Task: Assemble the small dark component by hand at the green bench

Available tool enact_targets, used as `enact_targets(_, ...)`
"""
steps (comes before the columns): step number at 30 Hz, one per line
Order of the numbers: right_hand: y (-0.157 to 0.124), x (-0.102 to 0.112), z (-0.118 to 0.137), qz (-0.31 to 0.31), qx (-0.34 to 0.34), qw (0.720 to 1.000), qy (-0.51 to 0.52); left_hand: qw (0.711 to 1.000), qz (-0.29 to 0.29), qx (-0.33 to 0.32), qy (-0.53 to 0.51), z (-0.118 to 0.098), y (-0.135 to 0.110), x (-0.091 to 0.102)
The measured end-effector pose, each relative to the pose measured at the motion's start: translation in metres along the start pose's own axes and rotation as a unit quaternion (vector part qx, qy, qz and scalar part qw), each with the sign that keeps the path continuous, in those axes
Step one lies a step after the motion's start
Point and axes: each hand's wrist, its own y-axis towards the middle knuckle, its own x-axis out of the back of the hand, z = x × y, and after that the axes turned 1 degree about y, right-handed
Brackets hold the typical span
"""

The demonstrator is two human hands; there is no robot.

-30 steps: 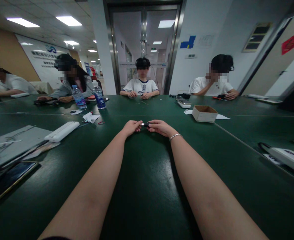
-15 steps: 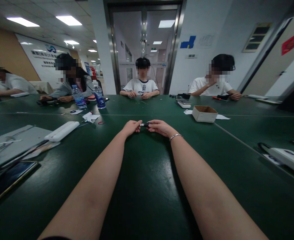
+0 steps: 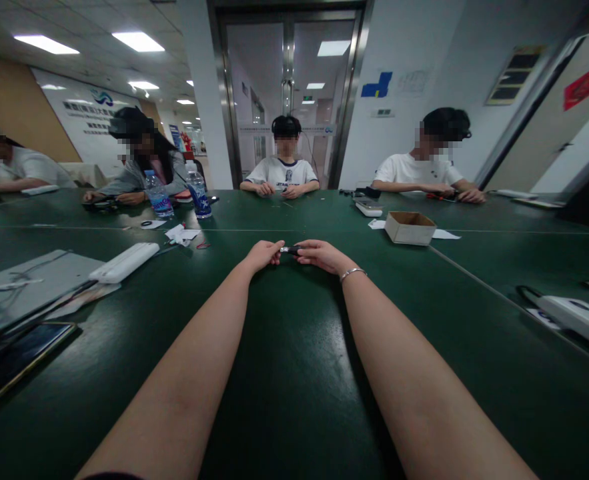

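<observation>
Gripping a dark-and-silver object (image 3: 291, 251), left hand (image 3: 263, 255) and right hand (image 3: 320, 256) sit near a seam (image 3: 247, 231) of the green table (image 3: 284, 360), well apart from the box (image 3: 409, 234); glass doors (image 3: 259, 67) stand beyond.

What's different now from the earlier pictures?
The co-worker at the right lowered a hand from the face toward the green table. The wearer's left hand and right hand stayed put, both holding the small black-and-silver piece; the open box stayed too.
</observation>
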Motion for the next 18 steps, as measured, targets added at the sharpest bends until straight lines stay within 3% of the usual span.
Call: enact_targets(18,0.0011,0.0019,-0.0005,-0.008,-0.004,1.0,0.001,1.0,0.007,-0.013,-0.011,-0.0029,-0.0029,-0.0001)
